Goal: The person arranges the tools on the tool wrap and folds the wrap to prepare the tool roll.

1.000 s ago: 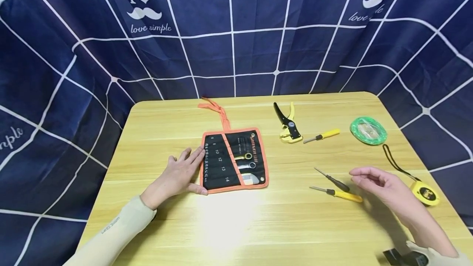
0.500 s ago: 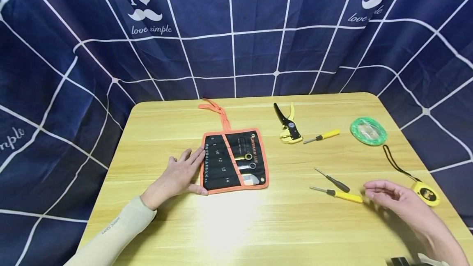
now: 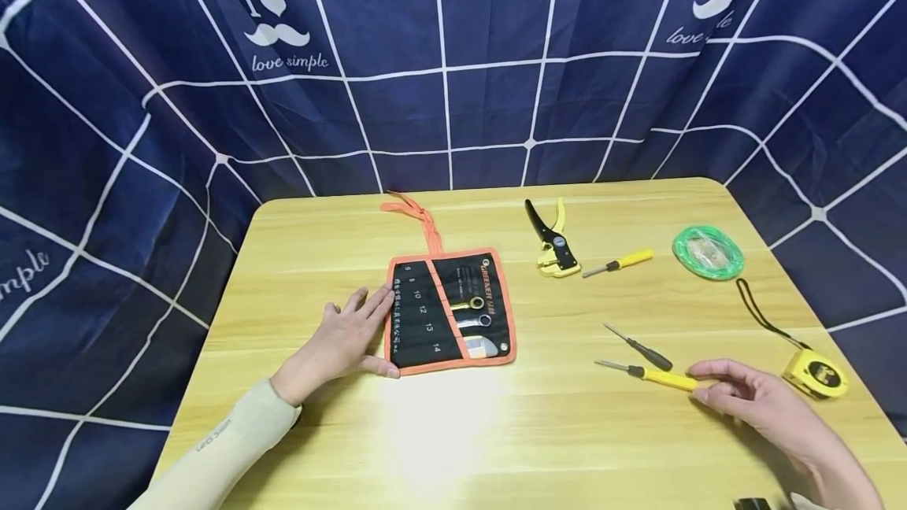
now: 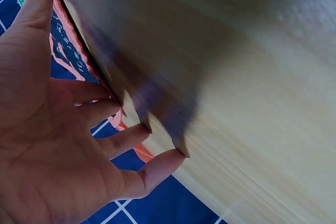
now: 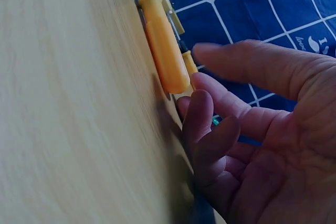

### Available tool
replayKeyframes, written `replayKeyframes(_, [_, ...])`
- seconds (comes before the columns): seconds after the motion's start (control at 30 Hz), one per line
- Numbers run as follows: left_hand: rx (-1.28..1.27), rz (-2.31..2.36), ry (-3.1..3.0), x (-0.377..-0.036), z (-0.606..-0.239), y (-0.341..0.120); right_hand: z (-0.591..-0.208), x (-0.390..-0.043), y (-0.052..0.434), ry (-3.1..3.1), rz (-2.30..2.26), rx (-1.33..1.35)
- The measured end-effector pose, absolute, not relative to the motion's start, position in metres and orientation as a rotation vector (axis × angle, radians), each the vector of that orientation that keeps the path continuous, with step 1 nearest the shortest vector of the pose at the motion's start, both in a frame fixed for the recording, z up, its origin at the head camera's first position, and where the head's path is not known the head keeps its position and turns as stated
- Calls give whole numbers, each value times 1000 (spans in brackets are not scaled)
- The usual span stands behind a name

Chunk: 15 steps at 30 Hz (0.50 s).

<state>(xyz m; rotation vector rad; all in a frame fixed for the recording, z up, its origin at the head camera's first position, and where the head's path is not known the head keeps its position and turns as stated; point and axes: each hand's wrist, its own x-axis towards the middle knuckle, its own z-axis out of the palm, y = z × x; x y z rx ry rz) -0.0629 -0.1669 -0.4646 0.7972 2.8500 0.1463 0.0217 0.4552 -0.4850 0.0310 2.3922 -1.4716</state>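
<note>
My left hand (image 3: 346,341) rests flat at the left edge of a black tool pouch (image 3: 420,325) with orange trim. Its thumb and fingertips touch that edge, and the left wrist view shows the fingers spread on the table. In the pouch's pockets sit two ratchet wrenches (image 3: 476,303) and a wider pale-ended tool (image 3: 482,347). My right hand (image 3: 761,404) is at the handle end of a yellow-handled screwdriver (image 3: 669,379) lying on the table. From the right wrist view, thumb and fingers stand apart beside the handle (image 5: 165,51), without gripping it. A dark-handled screwdriver (image 3: 650,354) lies just behind.
Wire strippers (image 3: 557,242) and another yellow screwdriver (image 3: 627,260) lie farther back on the wooden table (image 3: 319,234). At the right are a green coil (image 3: 708,252) and a yellow tape measure (image 3: 816,373) with a black strap. Dark blue cloth (image 3: 489,101) surrounds the table's back and sides.
The right hand first drew back to the right, then lowered and moved in to the yellow screwdriver's handle end. The left hand has stayed on the pouch's edge.
</note>
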Motion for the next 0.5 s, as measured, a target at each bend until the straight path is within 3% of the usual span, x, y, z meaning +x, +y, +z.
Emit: replayKeyframes(0.5, [811, 146, 2867, -62, -467, -168, -489, 19, 444, 2459, -1405, 31])
